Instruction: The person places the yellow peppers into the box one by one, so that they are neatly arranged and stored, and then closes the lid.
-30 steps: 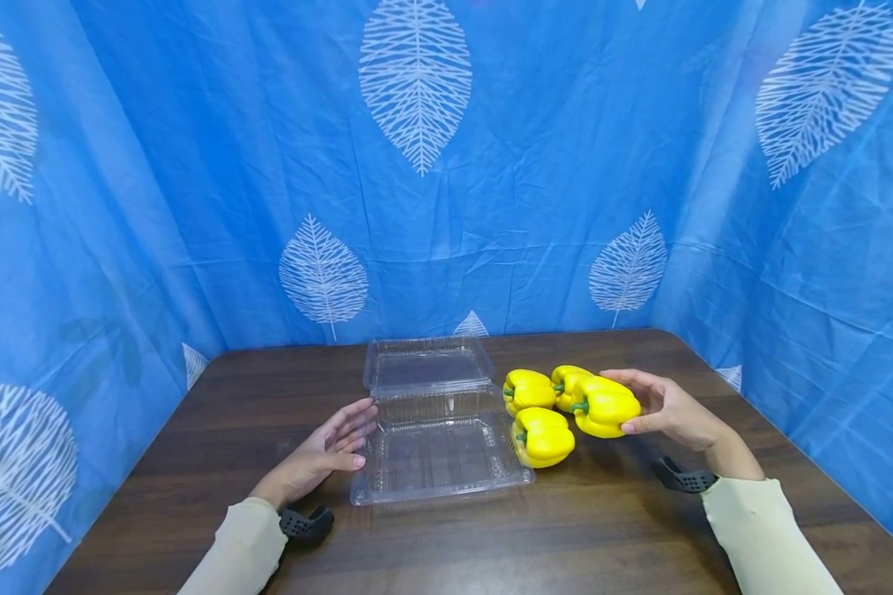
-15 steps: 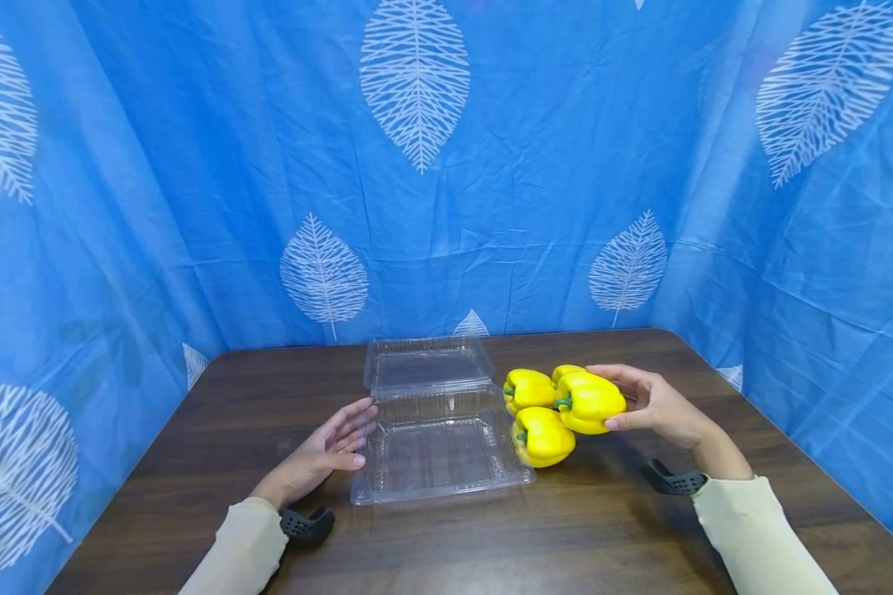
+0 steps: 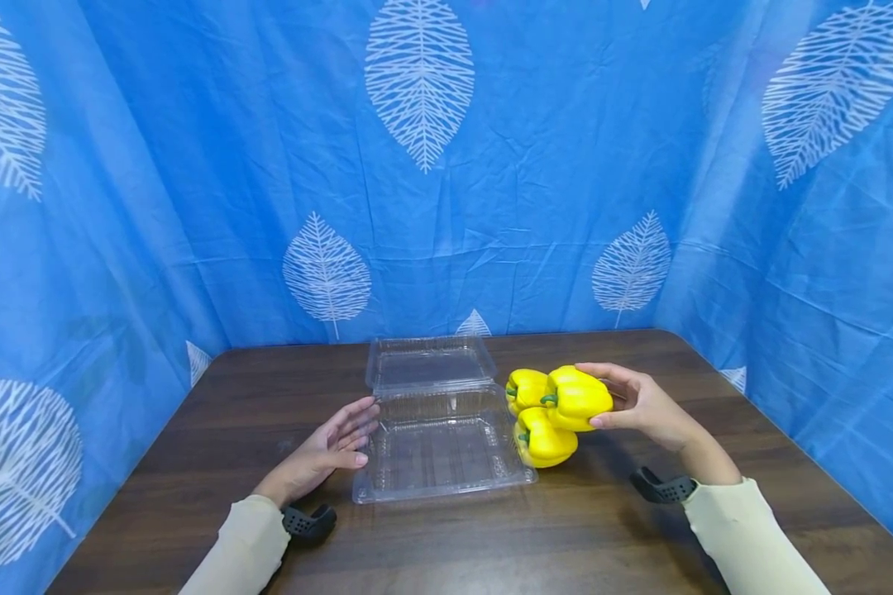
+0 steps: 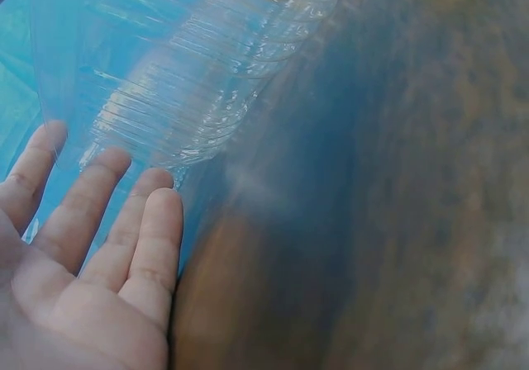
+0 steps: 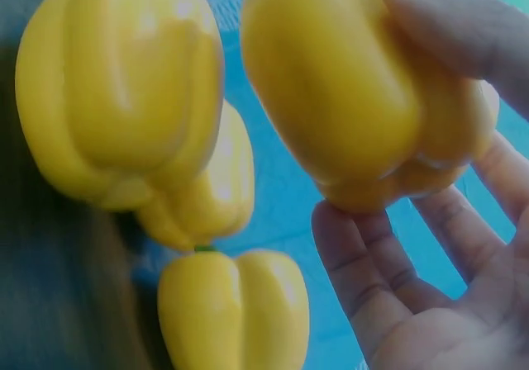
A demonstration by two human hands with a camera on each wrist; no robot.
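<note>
A clear plastic clamshell container (image 3: pixel 442 487) lies open on the dark wooden table (image 3: pixel 491 545), its lid (image 3: pixel 430 364) folded back behind it. My left hand (image 3: pixel 346 434) rests with straight fingers against the container's ribbed left wall (image 4: pixel 190 81); those fingers (image 4: pixel 124 221) hold nothing. My right hand (image 3: pixel 601 397) grips a yellow bell pepper (image 3: pixel 569 401) between thumb and fingers, lifted off the table just right of the container. The held pepper (image 5: pixel 347 106) hangs over other yellow peppers (image 5: pixel 124 89) (image 5: pixel 235 308). Two of them show in the head view (image 3: pixel 524 388) (image 3: pixel 545 442).
Blue curtains with white leaf prints (image 3: pixel 417 165) close in the table on the back, left and right. The table's rounded back right corner (image 3: pixel 670 335) lies near the right curtain. Black camera mounts (image 3: pixel 308 522) sit at both wrists.
My right hand has carried the yellow pepper leftward and a little up, closer to the container and over the other peppers. My left hand stays where it was.
</note>
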